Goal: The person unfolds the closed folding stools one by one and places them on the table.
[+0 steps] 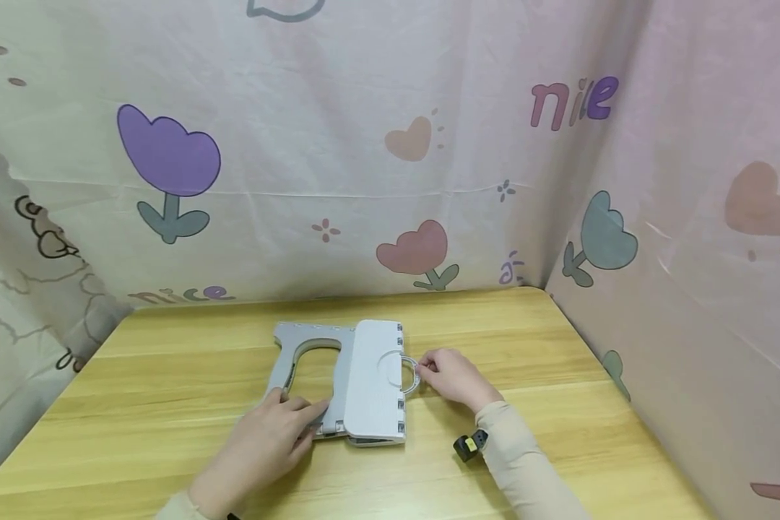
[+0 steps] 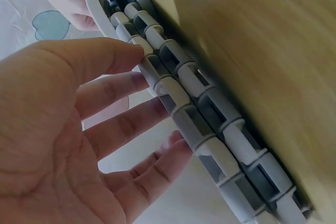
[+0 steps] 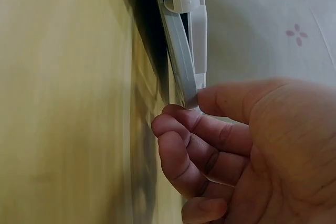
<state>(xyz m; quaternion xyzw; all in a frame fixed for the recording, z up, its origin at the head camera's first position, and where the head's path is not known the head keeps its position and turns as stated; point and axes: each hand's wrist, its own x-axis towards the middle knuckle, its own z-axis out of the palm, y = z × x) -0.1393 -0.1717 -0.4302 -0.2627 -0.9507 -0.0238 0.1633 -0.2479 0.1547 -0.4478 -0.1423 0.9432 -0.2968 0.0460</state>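
Observation:
A grey and white folding step stool [image 1: 375, 375] lies folded flat on the wooden table, its large oval leg opening toward the left. From its right edge sticks out a ring-shaped carry handle [image 1: 413, 374]. My right hand [image 1: 453, 377] pinches that handle between thumb and fingertips; the right wrist view shows the handle's end [image 3: 184, 72] in the pinch. My left hand [image 1: 266, 437] rests on the stool's near left part, fingers fairly straight. In the left wrist view its thumb touches the row of hinge knuckles [image 2: 184, 108] along the stool's near side.
A wooden table [image 1: 188, 347] carries the stool near its middle. Behind it and to the right hangs a pale curtain [image 1: 312, 144] printed with flowers and hearts. A small black and yellow device [image 1: 469, 445] is strapped at the right wrist.

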